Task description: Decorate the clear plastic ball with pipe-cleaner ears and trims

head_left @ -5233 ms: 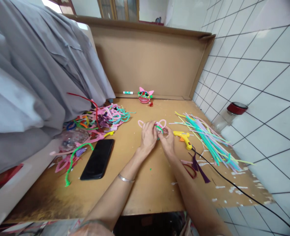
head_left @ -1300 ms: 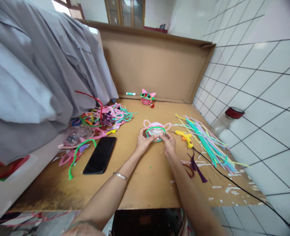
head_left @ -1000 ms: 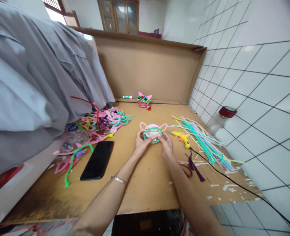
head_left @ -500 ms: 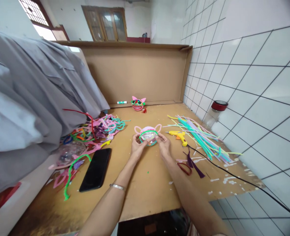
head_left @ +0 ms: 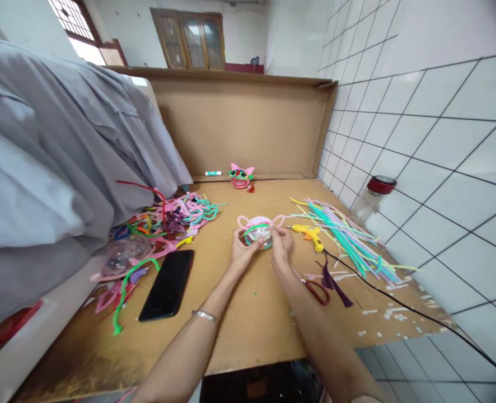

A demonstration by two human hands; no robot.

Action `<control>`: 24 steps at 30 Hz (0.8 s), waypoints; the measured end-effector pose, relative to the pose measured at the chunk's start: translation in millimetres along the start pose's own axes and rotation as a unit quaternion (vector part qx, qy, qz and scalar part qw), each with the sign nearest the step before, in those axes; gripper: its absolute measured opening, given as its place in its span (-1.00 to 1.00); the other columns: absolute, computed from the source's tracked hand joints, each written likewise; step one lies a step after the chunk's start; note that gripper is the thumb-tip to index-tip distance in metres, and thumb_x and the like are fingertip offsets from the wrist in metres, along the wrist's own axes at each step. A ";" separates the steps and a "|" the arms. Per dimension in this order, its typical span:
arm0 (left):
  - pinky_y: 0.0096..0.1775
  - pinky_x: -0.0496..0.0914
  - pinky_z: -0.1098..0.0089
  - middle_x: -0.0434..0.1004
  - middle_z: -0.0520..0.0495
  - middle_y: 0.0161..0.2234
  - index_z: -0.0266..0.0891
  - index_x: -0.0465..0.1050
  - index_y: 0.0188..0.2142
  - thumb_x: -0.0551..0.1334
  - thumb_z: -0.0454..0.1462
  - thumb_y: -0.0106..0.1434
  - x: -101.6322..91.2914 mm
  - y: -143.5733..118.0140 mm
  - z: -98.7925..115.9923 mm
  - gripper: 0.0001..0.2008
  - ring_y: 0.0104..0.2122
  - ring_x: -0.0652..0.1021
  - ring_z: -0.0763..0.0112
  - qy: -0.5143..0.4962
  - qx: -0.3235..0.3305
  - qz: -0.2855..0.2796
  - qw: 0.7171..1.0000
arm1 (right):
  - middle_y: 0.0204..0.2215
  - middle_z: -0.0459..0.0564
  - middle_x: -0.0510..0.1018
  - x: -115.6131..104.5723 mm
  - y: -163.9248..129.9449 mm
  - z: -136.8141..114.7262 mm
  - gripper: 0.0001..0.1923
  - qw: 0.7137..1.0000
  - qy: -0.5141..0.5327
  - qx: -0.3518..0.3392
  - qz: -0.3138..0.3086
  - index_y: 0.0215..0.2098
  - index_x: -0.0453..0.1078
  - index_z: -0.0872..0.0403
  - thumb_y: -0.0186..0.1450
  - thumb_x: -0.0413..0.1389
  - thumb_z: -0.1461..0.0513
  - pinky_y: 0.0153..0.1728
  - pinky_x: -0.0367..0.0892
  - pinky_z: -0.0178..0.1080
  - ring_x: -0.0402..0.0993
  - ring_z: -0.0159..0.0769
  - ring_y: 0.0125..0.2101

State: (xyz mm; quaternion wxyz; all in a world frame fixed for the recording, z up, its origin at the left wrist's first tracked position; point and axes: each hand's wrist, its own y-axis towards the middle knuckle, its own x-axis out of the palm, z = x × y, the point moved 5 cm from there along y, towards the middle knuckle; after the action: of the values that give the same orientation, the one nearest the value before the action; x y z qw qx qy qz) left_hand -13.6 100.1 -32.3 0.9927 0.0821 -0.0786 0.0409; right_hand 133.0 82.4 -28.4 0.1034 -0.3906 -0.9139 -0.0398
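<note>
Open tabletop [head_left: 261,201] short of the pink-eared toy [head_left: 240,178], glue gun [head_left: 310,230] crowding the right fingers [head_left: 279,236]

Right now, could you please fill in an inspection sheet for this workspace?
Surface: brown tabletop, marked white near its right edge.
Work piece: pink-looped clear piece, held in both hands.
Clutter: tangled pile and black phone at left; stick bundle and purple tassel at right.
Hands: left hand and right hand, both on the piece.
Cables: black cord from the yellow glue gun, trailing off rightward.
Surroundings: cardboard panel behind, tiled wall at right, grey cloth at left.
</note>
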 end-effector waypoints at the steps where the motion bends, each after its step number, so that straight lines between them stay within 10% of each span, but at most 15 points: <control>1: -0.17 0.42 0.36 0.47 -0.03 -0.18 -0.19 0.26 -0.18 0.47 -0.20 -0.23 0.0 0.2 -0.6 -0.38 -0.26 0.53 0.39 0.002 0.001 -0.001 1.000 | -0.59 -0.13 0.48 0.5 1.6 1.4 -0.57 1.000 -0.009 -0.003 0.002 -0.53 0.35 0.08 -0.05 0.25 -0.10 -0.42 0.28 -0.29 0.37 -0.32 -0.50; 24: -0.05 0.39 0.30 0.48 -0.07 -0.12 -0.17 0.26 -0.12 0.50 -0.15 -0.24 0.7 4.1 -1.2 -0.31 -0.12 0.52 0.28 -0.056 0.012 -0.014 0.998 | -0.44 -0.12 0.54 -5.1 -9.1 11.9 -0.62 0.994 0.065 0.048 -0.078 -0.33 0.40 0.06 0.00 0.19 -0.02 -0.44 0.33 -0.30 0.45 -0.30 -0.41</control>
State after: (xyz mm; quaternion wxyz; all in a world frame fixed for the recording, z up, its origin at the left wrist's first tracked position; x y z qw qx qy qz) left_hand -13.1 104.3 -32.7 0.9862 0.0972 -0.1320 0.0232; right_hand 127.9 74.3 -41.1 0.1775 -0.3093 -0.9338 -0.0293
